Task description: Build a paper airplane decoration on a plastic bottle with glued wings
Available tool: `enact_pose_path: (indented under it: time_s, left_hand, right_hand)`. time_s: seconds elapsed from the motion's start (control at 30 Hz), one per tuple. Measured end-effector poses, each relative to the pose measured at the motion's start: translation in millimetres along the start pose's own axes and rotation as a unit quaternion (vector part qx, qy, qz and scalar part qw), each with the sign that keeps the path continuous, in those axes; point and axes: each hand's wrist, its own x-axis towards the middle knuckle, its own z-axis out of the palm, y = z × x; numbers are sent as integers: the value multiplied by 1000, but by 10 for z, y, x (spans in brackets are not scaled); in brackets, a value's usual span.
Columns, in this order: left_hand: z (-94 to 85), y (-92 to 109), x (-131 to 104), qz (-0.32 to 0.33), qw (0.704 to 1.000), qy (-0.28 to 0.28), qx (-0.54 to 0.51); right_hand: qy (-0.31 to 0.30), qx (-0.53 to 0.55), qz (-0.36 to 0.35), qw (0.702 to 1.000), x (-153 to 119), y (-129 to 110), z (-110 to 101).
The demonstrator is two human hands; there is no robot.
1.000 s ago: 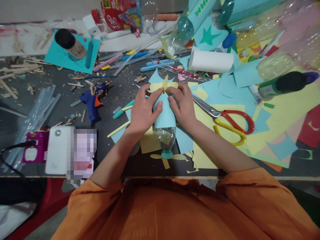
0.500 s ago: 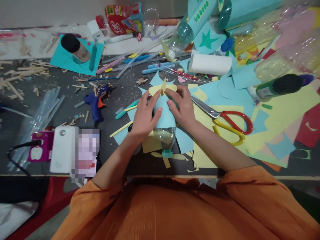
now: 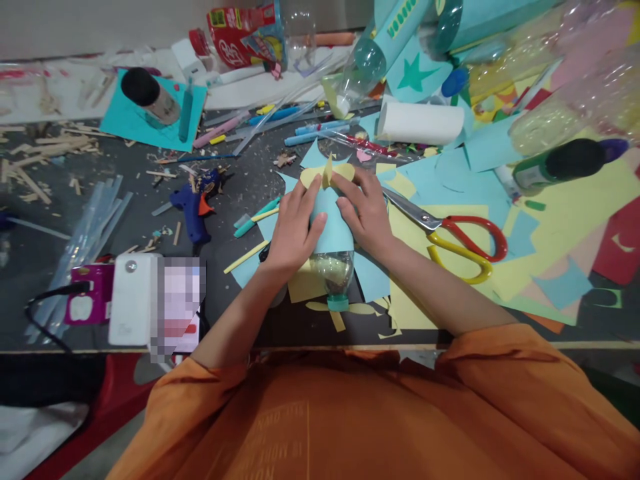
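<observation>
A clear plastic bottle (image 3: 334, 267) lies in front of me with its green cap (image 3: 338, 303) toward me. A light-blue paper wrap (image 3: 332, 227) covers its body. On the far end sits a yellow paper cutout (image 3: 327, 175) with flat lobes and an upright fold. My left hand (image 3: 296, 223) presses its fingertips on the cutout's left side, thumb along the blue wrap. My right hand (image 3: 367, 212) does the same from the right, fingers bent against the cutout. The fingertips partly hide where paper and bottle meet.
Scissors (image 3: 450, 233) with red and yellow handles lie at the right on paper sheets. To the left are a blue glue gun (image 3: 193, 210), glue sticks (image 3: 85, 240), a white power bank (image 3: 131, 300) and a phone (image 3: 183, 307). A white paper roll (image 3: 423, 123) lies behind.
The whole view has shifted slightly. Both hands stay at the yellow paper cutout on the bottle, with hardly any movement of the fingers.
</observation>
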Motion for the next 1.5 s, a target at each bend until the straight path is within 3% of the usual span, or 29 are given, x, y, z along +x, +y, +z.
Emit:
enact_pose_path:
  time_s: [0.6,0.97,1.5]
  left_hand:
    - [-31,27,-17,-2,1000,-3,-1]
    - [-99,-21,69,25,1000,6,13]
    - [-103,23,20,9,1000,11,9]
  right_hand:
    - [-14,17,5,1000,-54,17,-40]
    - [-52,5,45,998,-33,40,12]
    - [-38,41,15,998,15,12,-31]
